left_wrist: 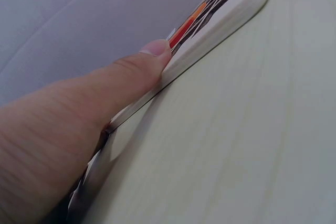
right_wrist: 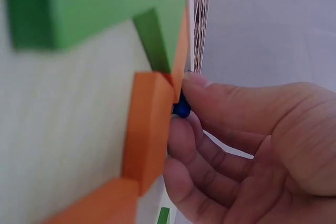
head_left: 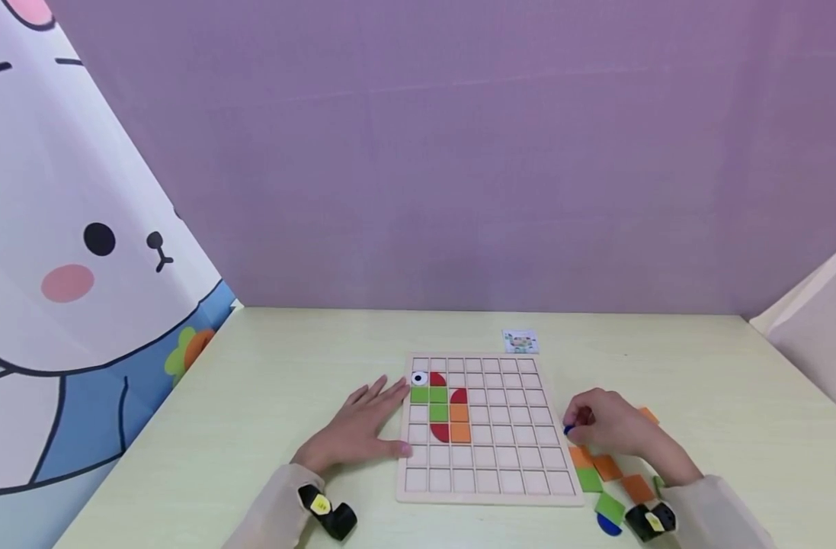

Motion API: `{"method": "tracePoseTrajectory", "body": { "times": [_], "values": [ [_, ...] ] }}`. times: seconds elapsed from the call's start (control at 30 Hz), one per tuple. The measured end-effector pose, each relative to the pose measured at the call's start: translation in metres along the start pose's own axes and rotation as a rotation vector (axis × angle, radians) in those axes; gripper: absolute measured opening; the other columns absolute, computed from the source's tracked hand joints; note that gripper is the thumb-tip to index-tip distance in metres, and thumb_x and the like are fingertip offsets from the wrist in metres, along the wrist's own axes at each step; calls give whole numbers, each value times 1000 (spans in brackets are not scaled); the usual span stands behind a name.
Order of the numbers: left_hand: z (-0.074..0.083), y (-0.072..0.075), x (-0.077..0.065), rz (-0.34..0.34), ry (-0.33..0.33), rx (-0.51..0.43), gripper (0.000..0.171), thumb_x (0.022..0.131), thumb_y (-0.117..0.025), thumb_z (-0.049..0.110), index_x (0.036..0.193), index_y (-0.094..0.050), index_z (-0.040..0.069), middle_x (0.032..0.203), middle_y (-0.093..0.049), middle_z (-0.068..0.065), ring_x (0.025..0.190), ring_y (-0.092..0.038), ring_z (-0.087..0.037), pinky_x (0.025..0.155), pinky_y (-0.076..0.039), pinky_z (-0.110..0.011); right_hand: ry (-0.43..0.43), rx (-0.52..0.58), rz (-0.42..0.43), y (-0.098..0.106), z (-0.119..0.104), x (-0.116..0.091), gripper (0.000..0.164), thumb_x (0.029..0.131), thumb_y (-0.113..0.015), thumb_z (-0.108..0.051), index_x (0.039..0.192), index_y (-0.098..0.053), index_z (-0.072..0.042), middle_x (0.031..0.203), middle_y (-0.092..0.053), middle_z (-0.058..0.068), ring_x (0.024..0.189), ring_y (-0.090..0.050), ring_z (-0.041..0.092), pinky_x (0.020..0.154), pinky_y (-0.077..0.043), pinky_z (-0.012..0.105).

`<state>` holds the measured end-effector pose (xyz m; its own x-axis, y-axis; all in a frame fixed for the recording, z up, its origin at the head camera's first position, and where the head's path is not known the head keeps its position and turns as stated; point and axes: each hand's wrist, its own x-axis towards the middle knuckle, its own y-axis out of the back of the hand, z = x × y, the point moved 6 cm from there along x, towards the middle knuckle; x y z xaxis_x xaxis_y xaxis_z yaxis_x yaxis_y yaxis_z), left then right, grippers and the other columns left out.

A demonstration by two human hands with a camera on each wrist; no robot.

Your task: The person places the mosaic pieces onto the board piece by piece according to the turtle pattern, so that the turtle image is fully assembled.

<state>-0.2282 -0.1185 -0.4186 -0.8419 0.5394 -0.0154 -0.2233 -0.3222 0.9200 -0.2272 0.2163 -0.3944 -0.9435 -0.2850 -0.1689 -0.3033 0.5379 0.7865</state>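
Note:
A wooden grid board lies flat on the table. On its left part are green squares, orange squares, red quarter-rounds and a white eye piece. My left hand rests at the board's left edge with spread fingers, the thumb touching the rim. Just beyond the right edge, my right hand pinches a small blue piece between thumb and fingers. Most of that piece is hidden by the fingers.
Loose orange blocks, green blocks and a blue half-round lie below my right hand. Behind the board is a small picture card. A purple partition closes off the table's far side.

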Motion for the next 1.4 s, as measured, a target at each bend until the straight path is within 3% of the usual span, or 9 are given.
{"method": "tracePoseTrajectory", "body": {
  "times": [0.53,0.77,1.4],
  "values": [
    [-1,-1,1,-4,3,10,93,83,-54,67,153,-20,17,160,-16,1,149,-6,-31,119,-8,-53,112,-30,20,6,-17,1,7,82,-67,-3,84,-63,-9,77,-58,-1,73,-50,16,60,-42,23],
    [-2,-1,1,-8,11,1,93,82,-54,68,153,-20,18,160,-16,2,149,-5,-30,119,-8,-53,69,-21,33,-2,-30,8,8,82,-67,-3,85,-64,-10,78,-58,0,74,-50,16,63,-44,25],
    [-4,-4,1,-4,6,11,94,82,-54,69,153,-19,19,160,-16,2,149,-6,-30,119,-8,-53,275,13,15,-30,-82,20,11,79,-71,0,83,-66,-9,75,-60,-3,69,-49,12,60,-44,18]
  ]
}}
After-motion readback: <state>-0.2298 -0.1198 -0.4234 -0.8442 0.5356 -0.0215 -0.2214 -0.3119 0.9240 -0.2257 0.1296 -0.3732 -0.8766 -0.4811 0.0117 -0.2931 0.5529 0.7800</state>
